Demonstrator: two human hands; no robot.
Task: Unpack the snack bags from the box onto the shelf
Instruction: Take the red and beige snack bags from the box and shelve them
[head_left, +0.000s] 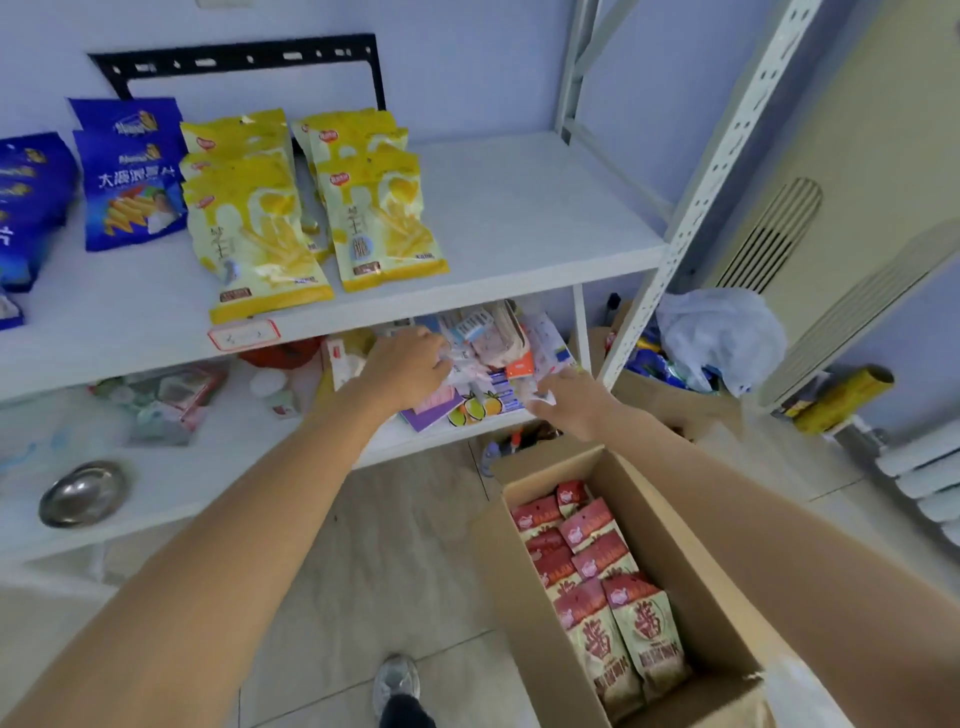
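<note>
Both hands are in the middle shelf (322, 410), working at a heap of small mixed packets (493, 358) rather than at the box. The left hand (408, 371) lies on the heap with its fingers curled over the crinkled wrappers, seemingly gripping them; the right hand (566, 397) pinches a white wrapper at the heap's near right corner. The task's own goods, red-topped snack bags (602, 577), sit packed in rows in the open cardboard box (691, 525) on the floor, well below and behind the right fingers. Above the left fingers, the upper shelf (519, 208) carries yellow snack bags (384, 208) and blue snack bags (130, 176), with bare board to their right.

My reading: this is a clearing step (making room, or tidying the heap), with no red bag unpacked yet. Next the fingers must let go of the packets, reach down into the box, take a bag or several by their tops and lay them on free shelf board
</note>
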